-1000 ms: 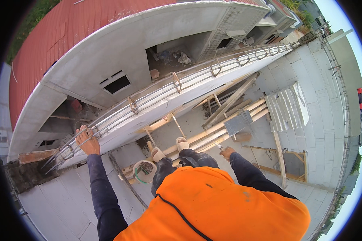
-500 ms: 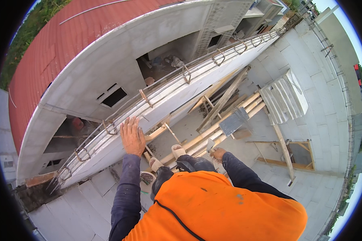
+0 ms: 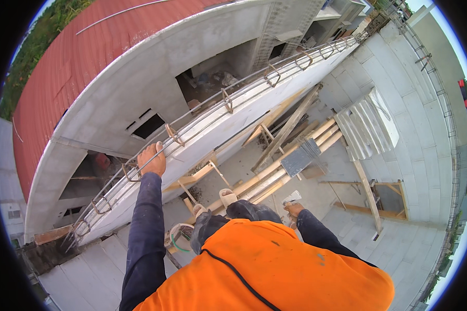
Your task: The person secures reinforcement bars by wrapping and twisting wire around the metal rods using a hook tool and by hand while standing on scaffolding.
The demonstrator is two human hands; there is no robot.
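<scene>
My left hand [image 3: 153,159] is stretched out to the wall top, its fingers curled round the long steel rebar [image 3: 198,123] that runs along it. Square rebar stirrups [image 3: 174,135] stand along these bars, one just right of my hand. The pale wall [image 3: 254,111] below them slants from lower left to upper right. Down by my right side, my right hand [image 3: 294,209] is closed on a small trowel [image 3: 291,197] with a flat, pale-smeared blade. The handle is mostly hidden in my fingers.
I stand on wooden planks [image 3: 272,184] high above a floor. A dark flat board [image 3: 300,157] lies across them, and corrugated sheet [image 3: 367,127] covers their far end. A bucket [image 3: 177,236] with something green is by my feet. A red roof [image 3: 83,72] lies beyond the wall.
My left hand has gone from resting flat on the wall's edge to gripping the rebar, farther left. My right hand has moved slightly right and down with the trowel, whose blade has turned.
</scene>
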